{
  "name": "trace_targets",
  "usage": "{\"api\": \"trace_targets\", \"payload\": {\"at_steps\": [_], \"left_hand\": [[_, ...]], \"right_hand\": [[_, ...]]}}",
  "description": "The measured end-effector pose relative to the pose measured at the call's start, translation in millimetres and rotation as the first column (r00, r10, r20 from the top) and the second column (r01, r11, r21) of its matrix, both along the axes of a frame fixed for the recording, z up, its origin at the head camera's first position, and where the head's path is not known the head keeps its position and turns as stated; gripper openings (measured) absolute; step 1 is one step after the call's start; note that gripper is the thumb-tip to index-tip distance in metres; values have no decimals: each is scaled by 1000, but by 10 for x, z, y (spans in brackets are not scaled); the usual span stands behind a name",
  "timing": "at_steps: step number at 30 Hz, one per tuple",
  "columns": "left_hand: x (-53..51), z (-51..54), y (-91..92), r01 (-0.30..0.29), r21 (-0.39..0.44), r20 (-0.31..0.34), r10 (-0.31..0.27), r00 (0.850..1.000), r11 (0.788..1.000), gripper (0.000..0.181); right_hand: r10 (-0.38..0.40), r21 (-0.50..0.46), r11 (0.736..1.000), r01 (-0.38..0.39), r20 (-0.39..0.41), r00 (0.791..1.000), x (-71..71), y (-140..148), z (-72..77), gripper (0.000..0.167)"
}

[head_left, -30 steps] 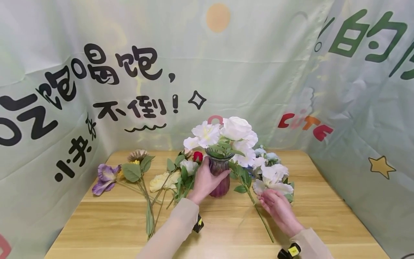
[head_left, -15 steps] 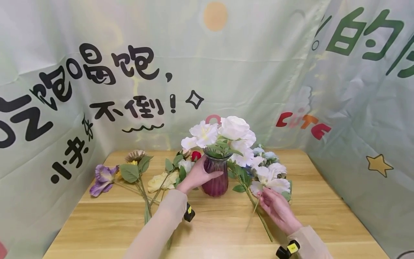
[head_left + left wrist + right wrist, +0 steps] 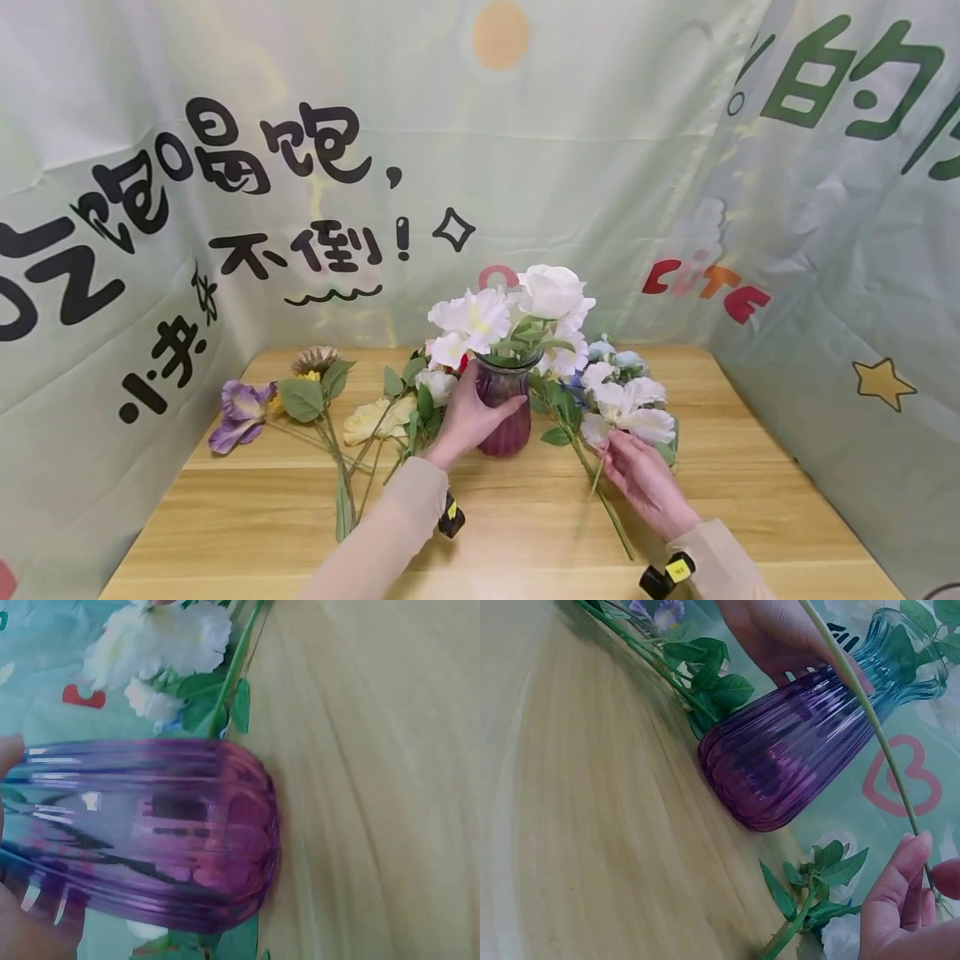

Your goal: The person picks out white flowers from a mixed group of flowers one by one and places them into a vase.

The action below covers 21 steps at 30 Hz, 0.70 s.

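Observation:
A ribbed glass vase (image 3: 506,417), purple below and bluish at the neck, stands upright with white flowers (image 3: 551,293) and leaves in its mouth. My left hand (image 3: 468,423) grips its upper part from the left, thumb across the front. To the right of the vase, my right hand (image 3: 647,483) pinches a thin green stem (image 3: 885,742) between thumb and fingers, just below a white flower (image 3: 626,417). In the right wrist view that stem crosses in front of the vase, and my right fingers (image 3: 911,862) hold it at the lower right.
Purple (image 3: 243,415), yellow (image 3: 378,419) and other flowers lie on the left of the wooden table (image 3: 247,533). Behind my right hand lie white and pale blue flowers (image 3: 630,361), and a leafy stem (image 3: 603,500) stretches toward the front. Printed cloth (image 3: 585,167) encloses the back and sides.
The thin stem in my right hand has come into view. My left hand shifted slightly on the vase, and the flowers in the vase have turned a little.

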<state>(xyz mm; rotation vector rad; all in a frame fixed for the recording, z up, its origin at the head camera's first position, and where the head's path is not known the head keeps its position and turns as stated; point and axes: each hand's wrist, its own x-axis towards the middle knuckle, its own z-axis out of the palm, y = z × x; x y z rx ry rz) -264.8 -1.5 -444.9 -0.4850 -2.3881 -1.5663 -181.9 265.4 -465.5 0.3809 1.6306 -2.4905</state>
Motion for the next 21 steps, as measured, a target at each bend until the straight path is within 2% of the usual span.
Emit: {"api": "trace_targets", "payload": {"at_steps": [4,8,12,17,21], "left_hand": [[34,-1,74,-84,-26,-41,83,996,996,68],[52,19,126,-136,-51,-38,135,990,989,71],[68,32,159,-177,-55,-23,175,984,983,77],[115,43,178,-221,-55,-6,221,975,974,76],[132,37,201,-227,-34,-23,226,974,973,74]], "right_hand": [[21,14,1000,-20,-52,998,-1,21,46,12],[32,45,999,-27,-134,990,-13,18,117,10],[31,78,997,-16,-200,979,-38,-10,210,7],[5,107,994,23,-257,967,-70,-64,365,7],[-40,134,987,85,-311,950,-93,-126,515,9]]}}
